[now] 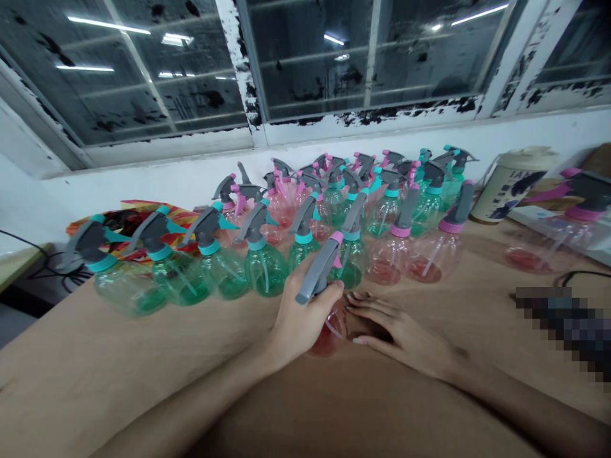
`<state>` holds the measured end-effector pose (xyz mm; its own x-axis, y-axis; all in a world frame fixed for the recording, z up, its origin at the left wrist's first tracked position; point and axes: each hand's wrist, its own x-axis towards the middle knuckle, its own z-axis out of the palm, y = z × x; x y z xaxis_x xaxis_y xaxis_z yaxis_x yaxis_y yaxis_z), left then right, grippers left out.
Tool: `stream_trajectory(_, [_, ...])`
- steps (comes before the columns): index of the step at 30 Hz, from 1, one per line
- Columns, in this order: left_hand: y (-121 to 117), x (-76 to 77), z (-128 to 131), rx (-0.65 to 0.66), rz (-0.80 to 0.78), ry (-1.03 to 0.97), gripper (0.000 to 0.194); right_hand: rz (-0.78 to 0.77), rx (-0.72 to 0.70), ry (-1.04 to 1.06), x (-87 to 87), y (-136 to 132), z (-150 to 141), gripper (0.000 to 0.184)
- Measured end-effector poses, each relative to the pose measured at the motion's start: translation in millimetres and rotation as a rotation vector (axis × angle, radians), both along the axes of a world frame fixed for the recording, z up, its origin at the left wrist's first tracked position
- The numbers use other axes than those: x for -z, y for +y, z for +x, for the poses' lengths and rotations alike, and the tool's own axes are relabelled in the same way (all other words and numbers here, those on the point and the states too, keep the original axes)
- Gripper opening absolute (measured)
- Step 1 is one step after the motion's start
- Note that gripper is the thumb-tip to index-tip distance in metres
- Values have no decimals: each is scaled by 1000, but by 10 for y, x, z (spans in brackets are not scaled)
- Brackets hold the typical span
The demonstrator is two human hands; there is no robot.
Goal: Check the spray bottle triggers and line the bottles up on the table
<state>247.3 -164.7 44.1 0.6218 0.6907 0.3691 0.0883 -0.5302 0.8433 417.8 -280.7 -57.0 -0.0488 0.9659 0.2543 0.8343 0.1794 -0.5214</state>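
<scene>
A pink spray bottle (329,334) with a grey trigger head stands upright on the table in front of me. My left hand (305,308) is wrapped round its neck, just under the head. Close by its right side, my right hand (396,331) rests low with the fingers stretched out; whether the fingertips touch the bottle I cannot tell. Just behind stand green spray bottles (266,273) with turquoise collars in a front row, and a pair of pink spray bottles (432,254) to the right.
More pink and green spray bottles crowd the back of the wooden table (143,375). At the right are a cream tumbler (508,184), another pink spray bottle (548,245) and a blurred-out dark object (563,324). A red and yellow bag (128,219) lies back left, below the window wall.
</scene>
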Motion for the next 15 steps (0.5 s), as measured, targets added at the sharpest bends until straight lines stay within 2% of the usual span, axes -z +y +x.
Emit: stream_trajectory(15, [18,55,-11,12,-62,3,23,-3,1,1,-15,1,-10,53])
